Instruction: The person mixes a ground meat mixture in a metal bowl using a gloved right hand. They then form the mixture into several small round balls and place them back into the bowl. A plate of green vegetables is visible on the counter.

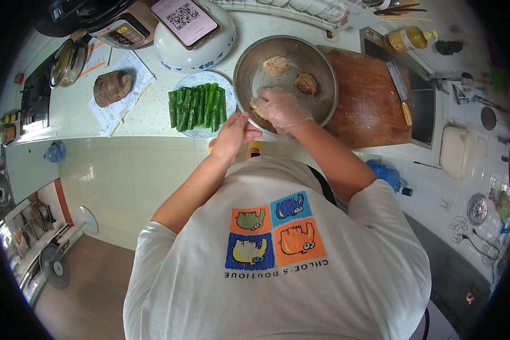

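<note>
A steel mixing bowl (pixel 329 95) stands near the counter's front edge. My right hand (pixel 282 109), in a clear plastic glove, is inside it with bent fingers on a pale, shredded-looking food mass (pixel 257 109); the glove and knuckles partly hide the grip. Farther back in the bowl lie a pale clump (pixel 276 66) and a browner clump (pixel 305 83) of similar food. My bare left hand (pixel 238 131) touches the bowl's near left rim with its fingertips. Left of the bowl, a blue-and-white plate (pixel 195 78) carries several green rolled or folded leafy pieces (pixel 197 107) side by side.
A wooden cutting board (pixel 361 97) with a cleaver (pixel 398 87) lies right of the bowl, beside the sink (pixel 423 112). A phone (pixel 186 21) rests on a rounded white lid (pixel 195 55). A cut root vegetable (pixel 111 88) sits on paper at left; a dish rack (pixel 297 21) stands behind.
</note>
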The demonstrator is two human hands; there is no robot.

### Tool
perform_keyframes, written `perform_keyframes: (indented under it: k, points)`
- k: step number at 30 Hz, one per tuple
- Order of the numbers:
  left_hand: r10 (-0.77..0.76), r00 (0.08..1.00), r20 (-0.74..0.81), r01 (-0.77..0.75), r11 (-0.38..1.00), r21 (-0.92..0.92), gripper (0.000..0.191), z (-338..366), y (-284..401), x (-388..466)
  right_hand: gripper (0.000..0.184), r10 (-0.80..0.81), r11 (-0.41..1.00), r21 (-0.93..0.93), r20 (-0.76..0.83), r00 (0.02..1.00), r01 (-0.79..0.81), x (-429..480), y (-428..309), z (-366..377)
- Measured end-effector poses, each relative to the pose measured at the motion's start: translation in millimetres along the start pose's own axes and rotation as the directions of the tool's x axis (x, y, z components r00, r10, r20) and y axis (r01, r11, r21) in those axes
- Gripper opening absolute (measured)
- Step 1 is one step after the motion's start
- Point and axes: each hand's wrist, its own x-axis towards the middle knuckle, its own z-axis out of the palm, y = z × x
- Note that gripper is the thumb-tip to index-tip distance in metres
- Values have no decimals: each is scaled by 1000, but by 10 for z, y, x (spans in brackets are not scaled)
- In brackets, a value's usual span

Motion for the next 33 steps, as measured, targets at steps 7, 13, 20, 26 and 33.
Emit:
perform_keyframes:
  k: [7,13,20,26,33]
  points:
    - [-6,1000,-20,6,1000,0,31,5,-1,19,30,72,957,256,237,969,-133,174,102,234]
    - [-1,1000,-3,1,1000,-14,34,-10,-18,35,35,26,479,728,547,837,-491,226,326,212]
    - [-12,1000,5,12,1000,-26,39,-54,-15,15,39,-10,694,716,121,993,-80,182,386,111]
    - [-16,999,36,17,1000,-21,39,-32,-12,49,45,324,316,886,236,916,-340,522,995,611]
    - [-12,1000,16,12,1000,-24,40,-40,-7,20,37,179,923,360,-89,980,-136,189,183,-96]
